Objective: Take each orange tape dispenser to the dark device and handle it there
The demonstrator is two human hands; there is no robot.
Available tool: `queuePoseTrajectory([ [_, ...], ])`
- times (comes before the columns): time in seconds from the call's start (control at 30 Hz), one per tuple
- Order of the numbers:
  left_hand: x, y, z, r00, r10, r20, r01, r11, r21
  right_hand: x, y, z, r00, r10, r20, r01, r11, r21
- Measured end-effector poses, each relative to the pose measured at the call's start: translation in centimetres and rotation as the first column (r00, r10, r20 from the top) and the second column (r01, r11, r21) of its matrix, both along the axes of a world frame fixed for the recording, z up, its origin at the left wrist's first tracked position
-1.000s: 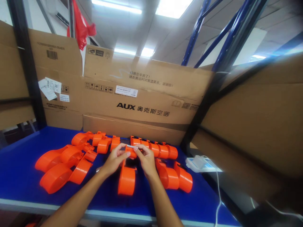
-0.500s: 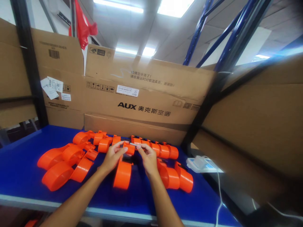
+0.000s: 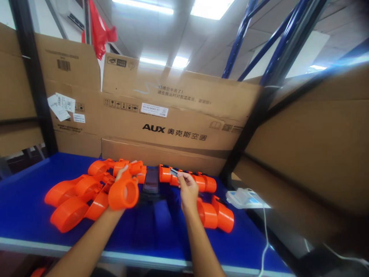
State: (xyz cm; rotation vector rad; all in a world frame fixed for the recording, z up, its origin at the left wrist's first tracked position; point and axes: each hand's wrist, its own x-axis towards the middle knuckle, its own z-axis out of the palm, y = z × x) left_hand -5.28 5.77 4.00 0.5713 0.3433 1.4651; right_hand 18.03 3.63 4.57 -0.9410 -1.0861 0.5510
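Note:
My left hand is closed round an orange plastic part with a round open end, lifted off the blue table and swung left. My right hand pinches a small thin grey piece between thumb and fingertips, just above the back row of orange parts. A dark phone-like slab lies flat between the two hands.
Several more orange parts lie in a pile at the left and two stand at the right. Cardboard boxes wall the back and right side. A white device with a cable sits at the table's right edge.
The hands have come apart: the left carried the orange part up and left, the right kept the small grey piece. The dark slab between them is now uncovered.

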Motion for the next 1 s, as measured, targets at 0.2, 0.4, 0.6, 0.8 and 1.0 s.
queuePoseTrajectory([
  [0.2,-0.6,0.7,-2.0,0.963,0.102,0.249,-0.075,0.99,-0.116,0.0,0.5,-0.6,0.989,-0.008,0.145,0.01,1.0,-0.01],
  [0.4,-0.6,0.7,-1.8,0.942,0.091,0.323,-0.071,0.995,-0.074,-0.3,0.5,-1.3,0.912,-0.022,0.409,0.034,0.999,-0.023],
  [0.6,-0.2,-0.8,0.2,0.939,0.039,0.34,-0.081,0.99,0.111,-1.3,-0.8,-0.6,0.648,0.102,0.755,-0.142,0.99,-0.011],
  [0.8,-0.1,-1.8,1.4,0.901,-0.084,0.426,-0.039,0.962,0.272,-5.1,-1.3,2.3,0.215,0.135,0.967,-0.332,0.941,-0.057],
  [1.0,-0.2,-1.9,1.5,0.89,-0.126,0.438,-0.021,0.948,0.316,-9.1,-0.6,3.2,0.045,0.169,0.985,-0.418,0.899,-0.135],
])
